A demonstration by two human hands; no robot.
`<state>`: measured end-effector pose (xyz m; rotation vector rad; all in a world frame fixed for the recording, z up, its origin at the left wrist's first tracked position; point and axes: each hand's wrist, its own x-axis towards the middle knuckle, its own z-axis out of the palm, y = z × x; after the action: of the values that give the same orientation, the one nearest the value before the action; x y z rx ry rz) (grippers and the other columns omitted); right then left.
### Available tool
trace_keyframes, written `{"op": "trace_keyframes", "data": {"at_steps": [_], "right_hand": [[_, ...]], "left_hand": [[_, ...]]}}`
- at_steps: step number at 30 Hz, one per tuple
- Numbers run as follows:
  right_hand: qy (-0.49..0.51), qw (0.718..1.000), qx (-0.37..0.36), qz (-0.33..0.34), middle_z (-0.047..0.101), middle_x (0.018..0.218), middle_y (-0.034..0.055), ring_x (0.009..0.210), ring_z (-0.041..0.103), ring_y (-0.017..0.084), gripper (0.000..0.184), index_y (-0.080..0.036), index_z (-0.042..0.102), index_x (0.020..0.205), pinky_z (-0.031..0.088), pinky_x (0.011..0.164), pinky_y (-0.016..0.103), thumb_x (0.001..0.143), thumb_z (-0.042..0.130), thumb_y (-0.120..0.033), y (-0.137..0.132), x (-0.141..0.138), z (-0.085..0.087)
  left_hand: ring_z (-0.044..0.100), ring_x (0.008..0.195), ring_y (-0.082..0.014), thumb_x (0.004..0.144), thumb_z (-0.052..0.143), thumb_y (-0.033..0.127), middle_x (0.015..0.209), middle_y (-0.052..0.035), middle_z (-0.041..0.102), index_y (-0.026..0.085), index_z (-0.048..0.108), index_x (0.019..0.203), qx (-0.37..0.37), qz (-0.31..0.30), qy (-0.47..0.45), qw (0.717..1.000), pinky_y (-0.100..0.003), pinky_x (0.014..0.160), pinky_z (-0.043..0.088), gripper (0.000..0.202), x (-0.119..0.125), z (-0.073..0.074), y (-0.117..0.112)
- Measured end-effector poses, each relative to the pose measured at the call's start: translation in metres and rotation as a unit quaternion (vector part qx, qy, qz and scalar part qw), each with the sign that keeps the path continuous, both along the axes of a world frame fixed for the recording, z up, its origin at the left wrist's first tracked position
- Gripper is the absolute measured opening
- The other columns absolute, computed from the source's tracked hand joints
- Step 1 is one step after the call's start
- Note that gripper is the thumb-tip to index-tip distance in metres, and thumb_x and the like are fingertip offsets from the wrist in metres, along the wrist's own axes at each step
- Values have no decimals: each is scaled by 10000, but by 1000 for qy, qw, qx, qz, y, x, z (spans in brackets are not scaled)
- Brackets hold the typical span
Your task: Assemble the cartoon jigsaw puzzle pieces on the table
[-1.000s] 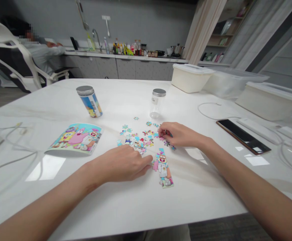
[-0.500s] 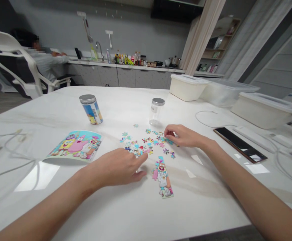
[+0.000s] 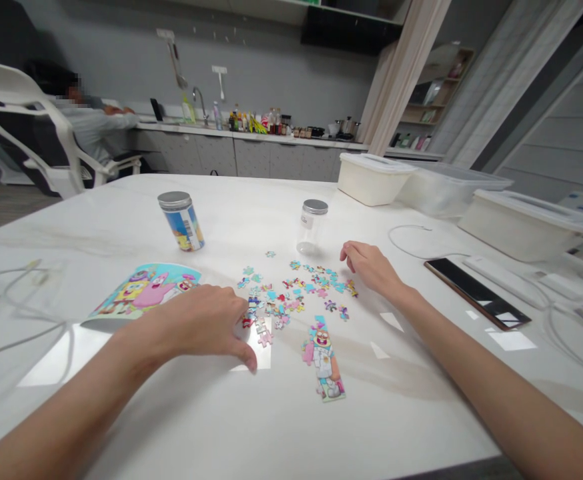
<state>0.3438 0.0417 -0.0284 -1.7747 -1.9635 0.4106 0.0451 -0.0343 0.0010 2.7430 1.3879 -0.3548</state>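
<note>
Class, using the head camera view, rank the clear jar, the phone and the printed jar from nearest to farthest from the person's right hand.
From the right hand:
1. Clear jar: ahead, slightly left.
2. Phone: to the right.
3. Printed jar: far left, beyond the puzzle pieces.

The table (image 3: 396,413) is smooth, glossy white; on it, puzzle pieces (image 3: 284,293) look like matt cardboard, and a clear jar (image 3: 310,230) has a metal lid (image 3: 315,207).

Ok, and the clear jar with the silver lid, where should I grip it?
Probably around the middle of the clear jar, coming from the right with your right hand, which is closest. It stands upright with a straight round wall, so the body suits a wrap grip, and that approach stays clear of the puzzle pieces scattered in front.
</note>
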Motion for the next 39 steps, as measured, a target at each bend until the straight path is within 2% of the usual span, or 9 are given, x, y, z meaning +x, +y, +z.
{"op": "trace_keyframes", "data": {"at_steps": [6, 12, 17, 25, 31, 35, 37, 39], "right_hand": [[-1, 1000, -13, -1, 616, 666, 33, 697, 566, 197, 391, -210, 585, 723, 356, 647, 295, 924, 285, -360, 4, 1, -5], [14, 997, -70, 31, 632, 592, 28, 603, 576, 173, 366, -201, 568, 689, 369, 613, 282, 922, 308, -311, 0, -6, -9], [20, 996, -78, 39, 648, 614, 32, 573, 582, 162, 371, -197, 570, 681, 377, 593, 278, 926, 321, -323, -2, -8, -8], [-4, 995, -89, 42, 646, 650, 33, 571, 576, 159, 365, -197, 581, 700, 370, 573, 282, 918, 320, -329, -2, -8, -11], [-75, 993, -72, 56, 618, 672, 36, 590, 524, 158, 321, -197, 574, 690, 309, 555, 278, 895, 352, -306, -6, -15, -7], [-100, 991, -57, 65, 609, 667, 30, 625, 519, 159, 324, -195, 569, 679, 304, 581, 274, 898, 357, -304, -7, -17, -6], [-97, 992, -55, 65, 613, 670, 28, 629, 520, 158, 326, -195, 579, 685, 306, 585, 271, 899, 359, -305, -6, -16, -7], [-94, 992, -54, 65, 619, 677, 29, 636, 522, 158, 327, -194, 591, 693, 309, 589, 270, 899, 361, -302, -6, -16, -7]], "left_hand": [[525, 490, -176, 772, 637, 632, 595, -35, 582, 202, 574, 672, -1, 7, -11, 1000, -250, 424, 246, 446, 2, -1, 2], [505, 450, -155, 912, 530, 494, 565, -22, 548, 193, 579, 683, 21, -17, -15, 1000, -251, 430, 268, 382, 7, -5, 1], [530, 467, -161, 980, 412, 384, 576, -33, 572, 183, 607, 727, 38, -31, 1, 999, -257, 455, 303, 377, 5, -9, 2], [594, 516, -186, 995, 344, 393, 622, -56, 633, 164, 636, 778, 45, -22, 32, 998, -274, 483, 348, 430, 15, -5, -3], [606, 531, -179, 998, 336, 387, 623, -58, 638, 149, 648, 817, 42, -17, 44, 998, -268, 491, 364, 432, 19, -3, -7], [634, 587, -209, 990, 316, 503, 648, -74, 645, 160, 651, 792, 28, -3, 51, 998, -289, 538, 407, 518, 12, -1, -1], [650, 632, -221, 1010, 277, 451, 664, -89, 647, 152, 656, 821, 44, 26, 65, 997, -299, 576, 426, 518, 3, 1, 3], [663, 678, -233, 1008, 318, 371, 716, -109, 661, 137, 654, 893, 69, 78, 88, 991, -306, 602, 436, 426, -7, 1, 9]]}}
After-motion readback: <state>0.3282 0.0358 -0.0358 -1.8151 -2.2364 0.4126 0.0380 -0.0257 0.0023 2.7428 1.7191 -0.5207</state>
